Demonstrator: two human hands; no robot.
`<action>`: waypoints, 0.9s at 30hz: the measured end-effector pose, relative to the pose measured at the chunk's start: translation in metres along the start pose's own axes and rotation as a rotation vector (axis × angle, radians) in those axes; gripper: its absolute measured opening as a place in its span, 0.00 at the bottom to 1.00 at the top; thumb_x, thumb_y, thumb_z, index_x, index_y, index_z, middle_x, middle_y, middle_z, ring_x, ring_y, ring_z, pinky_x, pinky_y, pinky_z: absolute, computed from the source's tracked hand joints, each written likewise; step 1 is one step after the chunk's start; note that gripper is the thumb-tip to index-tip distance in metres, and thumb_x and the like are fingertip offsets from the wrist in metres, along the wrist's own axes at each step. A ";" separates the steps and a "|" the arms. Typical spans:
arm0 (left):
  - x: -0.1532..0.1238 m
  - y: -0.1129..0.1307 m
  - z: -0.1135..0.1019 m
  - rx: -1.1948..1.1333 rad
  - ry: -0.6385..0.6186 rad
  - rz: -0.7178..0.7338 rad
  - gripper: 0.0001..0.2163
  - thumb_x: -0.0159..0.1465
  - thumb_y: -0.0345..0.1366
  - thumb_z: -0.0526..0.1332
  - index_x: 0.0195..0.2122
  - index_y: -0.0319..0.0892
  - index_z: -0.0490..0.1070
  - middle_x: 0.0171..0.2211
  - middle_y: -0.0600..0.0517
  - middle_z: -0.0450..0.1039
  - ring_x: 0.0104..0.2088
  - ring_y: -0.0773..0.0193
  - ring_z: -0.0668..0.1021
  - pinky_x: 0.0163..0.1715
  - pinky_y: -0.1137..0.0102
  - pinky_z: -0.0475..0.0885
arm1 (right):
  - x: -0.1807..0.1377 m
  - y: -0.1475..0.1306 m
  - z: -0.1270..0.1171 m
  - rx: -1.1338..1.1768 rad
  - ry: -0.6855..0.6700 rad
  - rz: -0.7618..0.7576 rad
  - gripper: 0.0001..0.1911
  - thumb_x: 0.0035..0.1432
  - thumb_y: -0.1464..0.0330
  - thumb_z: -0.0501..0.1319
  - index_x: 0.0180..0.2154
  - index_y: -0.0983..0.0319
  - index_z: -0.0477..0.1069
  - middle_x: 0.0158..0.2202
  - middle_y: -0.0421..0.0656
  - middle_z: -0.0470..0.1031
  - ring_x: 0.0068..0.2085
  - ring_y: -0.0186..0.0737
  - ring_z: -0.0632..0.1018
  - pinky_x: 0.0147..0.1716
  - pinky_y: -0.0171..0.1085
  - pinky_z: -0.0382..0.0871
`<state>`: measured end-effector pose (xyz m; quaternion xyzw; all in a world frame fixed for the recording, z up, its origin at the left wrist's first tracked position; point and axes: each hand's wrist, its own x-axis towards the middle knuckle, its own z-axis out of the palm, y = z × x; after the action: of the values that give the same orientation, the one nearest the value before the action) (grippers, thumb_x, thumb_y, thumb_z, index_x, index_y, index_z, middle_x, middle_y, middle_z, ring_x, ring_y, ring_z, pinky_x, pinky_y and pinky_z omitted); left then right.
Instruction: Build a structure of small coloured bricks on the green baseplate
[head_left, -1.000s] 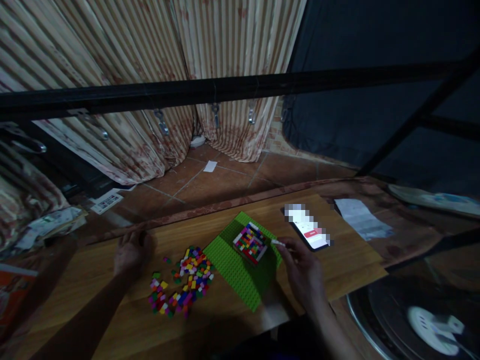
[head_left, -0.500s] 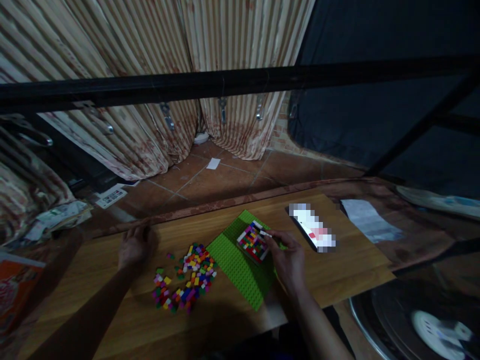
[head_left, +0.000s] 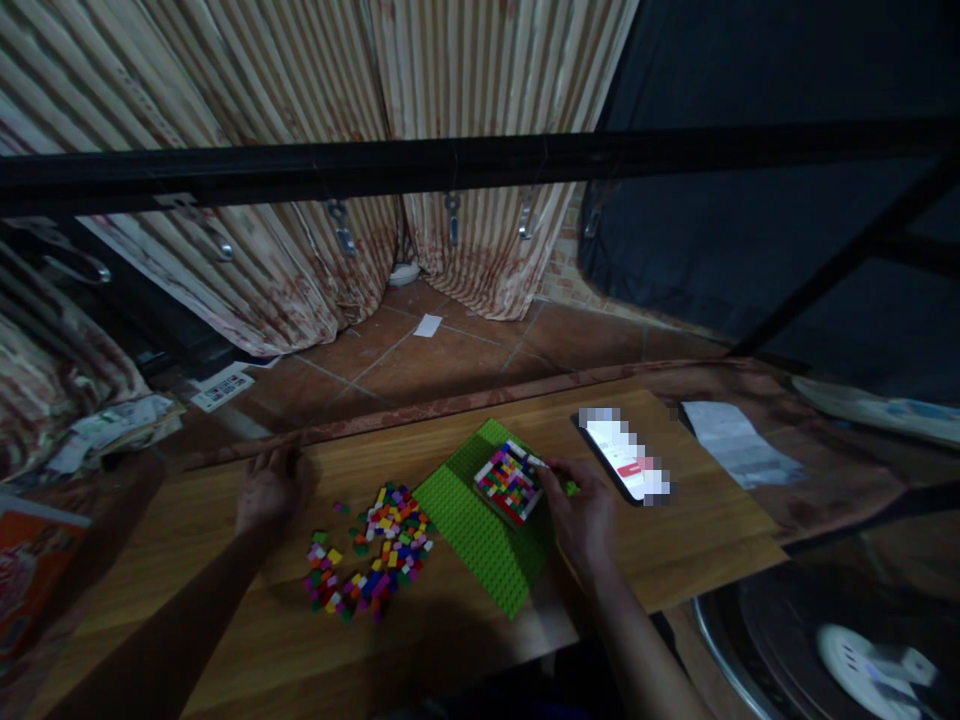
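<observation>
A green baseplate [head_left: 465,495] lies at an angle on the wooden table. Built on it is a low rectangular block of multicoloured toy bricks [head_left: 506,482]. My right hand [head_left: 581,505] is at the block's right corner, thumb and forefinger pinched together at a small white toy brick [head_left: 534,461]. Whether that brick touches the block is too small to tell. My left hand [head_left: 268,492] rests on the table near its far edge, fingers stretched out and holding nothing. Between it and the baseplate lies a pile of loose toy bricks [head_left: 397,525].
A phone [head_left: 619,455] with a lit screen lies right of the baseplate. Beyond the table [head_left: 360,665] are a dark rail [head_left: 420,165] and curtains. A paper sheet [head_left: 739,440] is at the right, an orange package [head_left: 37,570] at the left, and a round stool [head_left: 787,640] at lower right.
My right hand has shifted slightly, its fingertips drawing a little to the right and uncovering more of the brick block. The left hand stays in place.
</observation>
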<state>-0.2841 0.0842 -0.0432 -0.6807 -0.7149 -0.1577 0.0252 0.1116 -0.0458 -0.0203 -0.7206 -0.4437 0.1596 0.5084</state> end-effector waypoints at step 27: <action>0.001 -0.006 0.006 -0.014 0.036 0.026 0.21 0.63 0.43 0.48 0.50 0.36 0.69 0.51 0.39 0.70 0.56 0.47 0.68 0.57 0.53 0.64 | 0.005 -0.001 0.006 0.193 -0.075 0.211 0.14 0.47 0.59 0.66 0.31 0.64 0.78 0.30 0.47 0.81 0.29 0.45 0.79 0.28 0.38 0.72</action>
<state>-0.2889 0.0871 -0.0498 -0.6872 -0.7043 -0.1745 0.0356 0.1095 -0.0382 -0.0208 -0.7046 -0.3667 0.2806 0.5388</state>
